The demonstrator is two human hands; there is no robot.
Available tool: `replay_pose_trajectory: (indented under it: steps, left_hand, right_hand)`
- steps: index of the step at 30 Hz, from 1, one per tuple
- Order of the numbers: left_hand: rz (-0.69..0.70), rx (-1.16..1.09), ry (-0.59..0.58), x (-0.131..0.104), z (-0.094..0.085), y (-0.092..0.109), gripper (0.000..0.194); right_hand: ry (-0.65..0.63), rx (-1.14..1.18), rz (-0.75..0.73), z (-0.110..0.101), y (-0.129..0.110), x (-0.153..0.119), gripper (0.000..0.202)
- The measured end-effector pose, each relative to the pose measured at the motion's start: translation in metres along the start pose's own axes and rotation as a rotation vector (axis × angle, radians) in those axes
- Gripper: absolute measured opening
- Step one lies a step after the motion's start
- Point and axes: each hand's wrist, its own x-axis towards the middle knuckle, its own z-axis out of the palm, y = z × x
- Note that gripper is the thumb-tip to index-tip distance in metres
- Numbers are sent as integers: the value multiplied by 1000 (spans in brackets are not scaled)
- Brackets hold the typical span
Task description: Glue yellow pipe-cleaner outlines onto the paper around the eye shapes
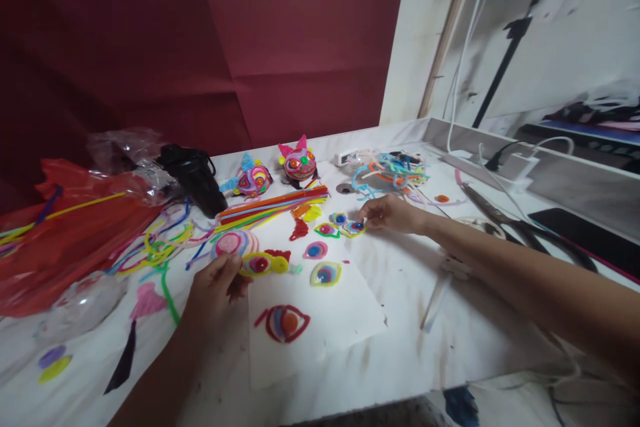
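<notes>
Between the thumb and fingers of my left hand (220,280) is a yellow eye-shaped piece (261,264) with a red centre, held above the white paper (345,317). The fingers of my right hand (381,213) pinch the edge of a small blue-and-yellow eye piece (354,228) near the paper's far side. A green-edged eye (327,230) and a small blue eye (339,218) lie beside it. Nearer to me are a pink-and-blue oval (315,250), a yellow-edged eye (326,274) and a red-edged eye (287,324) on the paper.
Two colourful animal heads (299,161) stand at the back, behind a bundle of fuzzy sticks (275,205). Red plastic (75,233) and a black bottle (194,177) are at the left. Scissors (487,207), a phone (585,233) and cables lie at the right.
</notes>
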Motion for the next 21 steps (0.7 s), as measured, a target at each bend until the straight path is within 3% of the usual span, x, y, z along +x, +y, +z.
replay_pose_trajectory:
  steps: [14, 21]
  left_hand:
    - [-8, 56, 16, 3, -7, 1, 44]
    - [-4, 97, 6, 4, -7, -1, 42]
  right_hand:
    - [5, -147, 0, -12, 0, -3, 16]
    - [72, -228, -5, -12, 5, 0, 14]
